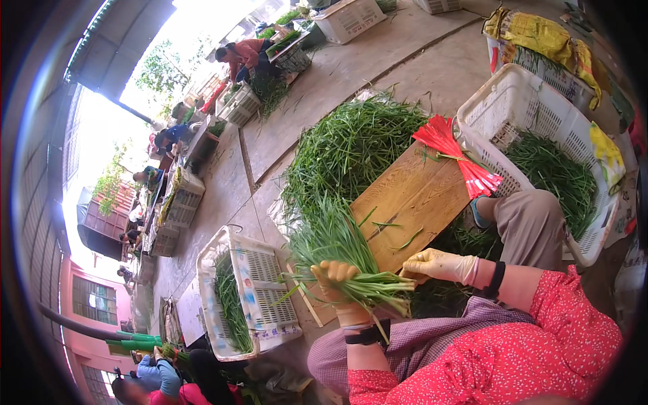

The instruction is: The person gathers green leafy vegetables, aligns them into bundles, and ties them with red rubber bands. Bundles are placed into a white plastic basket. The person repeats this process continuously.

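My left hand [335, 287], in a cream glove, is wrapped round a bunch of Chinese chives [331, 233]. Their green leaves spread away over the left edge of a wooden board [412, 202], and the pale stem ends point right. My right hand [435, 265], also gloved, is closed in a pinch right at those stem ends; whatever its fingertips hold is hidden. Some loose leaves lie on the board. Red strips [459, 154] in a fanned stack rest on its far right corner. Beyond the board rises a large heap of loose chives [358, 138].
A white plastic crate [260, 290] with chives stands at my left, and a larger white crate [493, 101] with chives at my right. A yellow sack [540, 37] covers another crate behind it. Further off, several people work among crates; one [246, 57] bends over greens.
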`<state>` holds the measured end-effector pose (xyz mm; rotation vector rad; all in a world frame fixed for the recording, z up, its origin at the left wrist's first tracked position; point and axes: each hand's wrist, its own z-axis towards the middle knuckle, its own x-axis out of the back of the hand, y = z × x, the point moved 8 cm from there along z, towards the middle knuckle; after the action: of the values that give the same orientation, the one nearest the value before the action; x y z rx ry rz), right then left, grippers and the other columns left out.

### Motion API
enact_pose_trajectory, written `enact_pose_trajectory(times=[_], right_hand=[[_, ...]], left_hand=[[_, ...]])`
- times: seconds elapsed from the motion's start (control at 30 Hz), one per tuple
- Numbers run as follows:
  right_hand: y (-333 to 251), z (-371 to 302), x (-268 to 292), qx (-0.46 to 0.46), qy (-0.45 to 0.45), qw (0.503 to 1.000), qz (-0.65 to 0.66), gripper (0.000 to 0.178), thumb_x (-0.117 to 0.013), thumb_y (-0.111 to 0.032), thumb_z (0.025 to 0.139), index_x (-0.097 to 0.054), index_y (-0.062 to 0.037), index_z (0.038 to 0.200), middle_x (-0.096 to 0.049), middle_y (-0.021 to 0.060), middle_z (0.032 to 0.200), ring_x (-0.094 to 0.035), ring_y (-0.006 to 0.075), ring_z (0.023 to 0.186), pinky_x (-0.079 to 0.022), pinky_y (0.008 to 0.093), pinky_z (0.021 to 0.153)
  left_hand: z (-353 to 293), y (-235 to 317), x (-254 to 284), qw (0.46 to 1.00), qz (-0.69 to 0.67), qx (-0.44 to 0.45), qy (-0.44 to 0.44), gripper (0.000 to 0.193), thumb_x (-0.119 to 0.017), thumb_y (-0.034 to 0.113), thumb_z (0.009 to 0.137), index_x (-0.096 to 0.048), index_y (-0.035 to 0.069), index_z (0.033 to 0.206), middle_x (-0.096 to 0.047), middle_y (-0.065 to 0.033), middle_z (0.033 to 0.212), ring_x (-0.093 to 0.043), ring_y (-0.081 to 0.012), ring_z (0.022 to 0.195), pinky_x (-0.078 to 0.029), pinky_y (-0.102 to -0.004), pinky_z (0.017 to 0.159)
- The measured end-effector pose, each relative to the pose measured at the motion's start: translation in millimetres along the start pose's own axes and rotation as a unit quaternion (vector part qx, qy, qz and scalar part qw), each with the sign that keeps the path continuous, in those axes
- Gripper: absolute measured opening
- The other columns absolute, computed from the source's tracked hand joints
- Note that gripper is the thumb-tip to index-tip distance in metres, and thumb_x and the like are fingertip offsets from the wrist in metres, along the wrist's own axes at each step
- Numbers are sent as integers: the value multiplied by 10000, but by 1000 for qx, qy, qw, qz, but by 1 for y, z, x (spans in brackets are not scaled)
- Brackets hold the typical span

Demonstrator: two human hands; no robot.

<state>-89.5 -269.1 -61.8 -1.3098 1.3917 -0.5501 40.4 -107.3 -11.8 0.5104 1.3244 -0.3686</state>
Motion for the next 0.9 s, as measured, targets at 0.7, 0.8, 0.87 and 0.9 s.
enact_pose_trajectory(times=[0.7, 0.8, 0.87, 0.9], right_hand=[[71, 6, 33, -108, 57, 960, 252, 330, -600, -137, 982, -583, -13, 1287, -738, 109, 1062, -735, 195, 891, -590, 299, 768], [100, 2, 60, -172, 102, 934, 296, 329, -574, -167, 999, -584, -7, 1287, -730, 117, 1105, -722, 219, 977, -588, 330, 810], [112, 4, 66, -173, 83, 939, 286, 330, -560, -205, 1010, -597, -8, 1272, -722, 126, 1139, -705, 236, 1044, -583, 348, 838], [109, 8, 63, -163, 69, 947, 269, 327, -557, -209, 1011, -601, -12, 1269, -721, 127, 1141, -704, 237, 1045, -581, 351, 844]], left_hand=[[9, -54, 33, 797, 490, -36, 351, 716, -628, 477, 984, -396, -8, 1457, -563, -103, 1345, -504, -210, 1235, -422, -432, 1002], [-29, -75, 80, 742, 522, 43, 418, 719, -636, 492, 973, -416, 9, 1458, -562, -108, 1347, -488, -196, 1229, -421, -440, 974], [-51, -113, 78, 763, 493, 184, 376, 789, -641, 580, 931, -426, 31, 1456, -445, -134, 1500, -361, -305, 1433, -317, -507, 1123], [-64, -129, 103, 803, 412, 216, 374, 710, -639, 539, 950, -462, 48, 1432, -473, -120, 1463, -444, -286, 1351, -402, -500, 1067]])
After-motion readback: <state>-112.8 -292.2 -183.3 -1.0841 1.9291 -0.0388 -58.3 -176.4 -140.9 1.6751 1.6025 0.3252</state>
